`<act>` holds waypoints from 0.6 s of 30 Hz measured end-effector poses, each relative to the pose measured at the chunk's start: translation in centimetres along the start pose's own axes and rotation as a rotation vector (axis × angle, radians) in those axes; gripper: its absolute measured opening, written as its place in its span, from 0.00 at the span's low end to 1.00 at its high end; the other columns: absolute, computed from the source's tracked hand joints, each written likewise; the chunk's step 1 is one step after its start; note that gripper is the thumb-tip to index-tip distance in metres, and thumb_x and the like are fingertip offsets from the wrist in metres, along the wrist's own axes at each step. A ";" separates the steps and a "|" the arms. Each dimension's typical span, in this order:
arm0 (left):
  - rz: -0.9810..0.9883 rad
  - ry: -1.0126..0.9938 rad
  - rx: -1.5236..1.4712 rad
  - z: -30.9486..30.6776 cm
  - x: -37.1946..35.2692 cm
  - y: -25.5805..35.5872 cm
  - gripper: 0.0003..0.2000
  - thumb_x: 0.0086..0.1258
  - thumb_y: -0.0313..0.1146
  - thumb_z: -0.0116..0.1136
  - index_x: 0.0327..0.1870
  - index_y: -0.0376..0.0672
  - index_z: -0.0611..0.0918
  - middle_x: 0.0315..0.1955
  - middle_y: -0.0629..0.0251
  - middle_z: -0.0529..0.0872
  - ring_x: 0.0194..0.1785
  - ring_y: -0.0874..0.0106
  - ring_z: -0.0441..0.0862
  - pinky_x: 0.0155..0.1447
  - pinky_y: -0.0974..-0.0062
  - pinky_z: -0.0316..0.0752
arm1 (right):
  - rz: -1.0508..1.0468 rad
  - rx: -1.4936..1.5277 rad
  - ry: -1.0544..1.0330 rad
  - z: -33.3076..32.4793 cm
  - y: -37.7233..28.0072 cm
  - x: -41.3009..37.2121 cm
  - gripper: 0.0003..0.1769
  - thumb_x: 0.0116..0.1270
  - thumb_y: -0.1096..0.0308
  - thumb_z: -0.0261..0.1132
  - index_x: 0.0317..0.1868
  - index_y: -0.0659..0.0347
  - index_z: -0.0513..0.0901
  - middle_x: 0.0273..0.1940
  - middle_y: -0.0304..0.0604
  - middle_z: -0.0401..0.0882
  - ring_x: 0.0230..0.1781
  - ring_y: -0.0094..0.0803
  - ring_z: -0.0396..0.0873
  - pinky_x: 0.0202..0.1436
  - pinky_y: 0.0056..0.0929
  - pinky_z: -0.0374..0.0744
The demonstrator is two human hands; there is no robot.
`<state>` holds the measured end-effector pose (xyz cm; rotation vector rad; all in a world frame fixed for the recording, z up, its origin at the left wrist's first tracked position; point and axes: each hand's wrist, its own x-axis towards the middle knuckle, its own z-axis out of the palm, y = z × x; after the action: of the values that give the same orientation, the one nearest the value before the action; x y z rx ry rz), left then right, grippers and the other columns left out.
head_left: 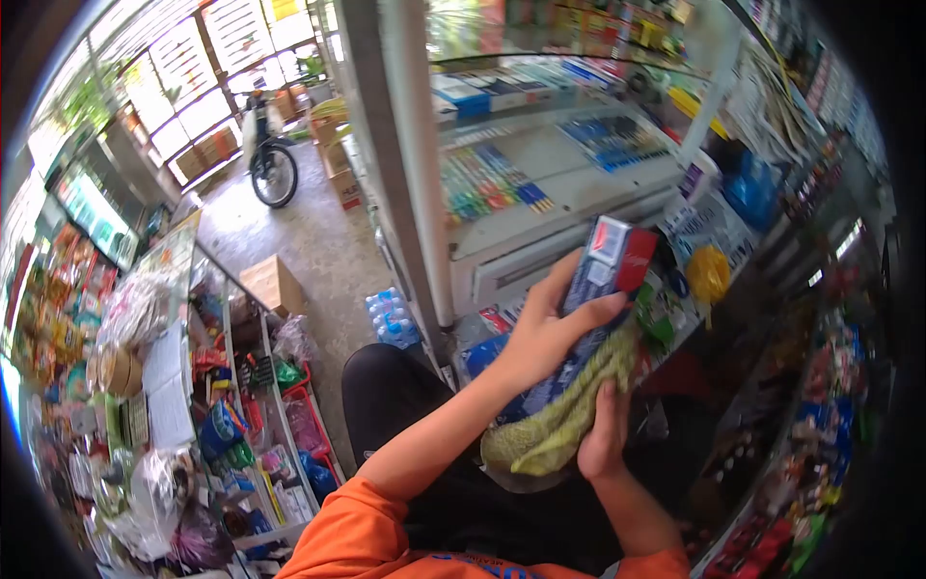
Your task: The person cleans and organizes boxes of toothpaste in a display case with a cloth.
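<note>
My left hand (558,328) is wrapped round a long dark-blue carton (588,280) with a red and white end, tilted over my lap. In my right hand (604,436) is a yellow-green cloth (569,410), pressed along the carton's lower side with the thumb on top. The cloth hides part of the carton, and its far fingers are out of sight behind the cloth. Just beyond the carton stands a glass display case (531,232) with rows of pens inside.
A cluttered counter with a white paper (169,386) is at the left. Wrapped water bottles (391,317) and a cardboard box (272,285) sit on the floor. A motorbike (270,159) stands by the entrance. Packed shelves (820,415) line the right side.
</note>
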<state>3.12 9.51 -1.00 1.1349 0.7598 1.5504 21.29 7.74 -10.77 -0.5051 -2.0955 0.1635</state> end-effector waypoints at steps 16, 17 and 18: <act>0.014 0.266 -0.225 -1.2 0.2 -1.3 0.33 0.75 0.57 0.55 0.69 0.36 0.75 0.56 0.58 0.86 0.55 0.72 0.84 0.57 0.75 0.77 | 0.429 0.777 -0.140 -0.4 -2.6 3.1 0.40 0.82 0.66 0.48 0.84 0.75 0.41 0.86 0.61 0.41 0.88 0.51 0.41 0.87 0.43 0.43; -0.026 0.209 -0.125 -0.8 -0.4 -2.2 0.33 0.76 0.55 0.55 0.71 0.36 0.73 0.57 0.59 0.85 0.58 0.72 0.82 0.64 0.74 0.74 | 0.420 0.778 -0.075 -0.5 -2.4 3.8 0.40 0.82 0.64 0.46 0.84 0.75 0.41 0.86 0.61 0.42 0.88 0.52 0.42 0.87 0.44 0.43; 0.039 0.174 0.006 -0.3 -0.9 -3.3 0.33 0.77 0.53 0.54 0.73 0.35 0.72 0.61 0.58 0.83 0.64 0.69 0.79 0.72 0.70 0.68 | 0.419 0.776 -0.068 -0.8 -2.8 4.6 0.40 0.82 0.64 0.46 0.84 0.75 0.41 0.86 0.61 0.42 0.88 0.52 0.42 0.87 0.44 0.43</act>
<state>4.10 9.60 -4.31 1.0341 0.8629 1.6966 18.97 7.10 -5.90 -0.4445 -1.7753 1.1899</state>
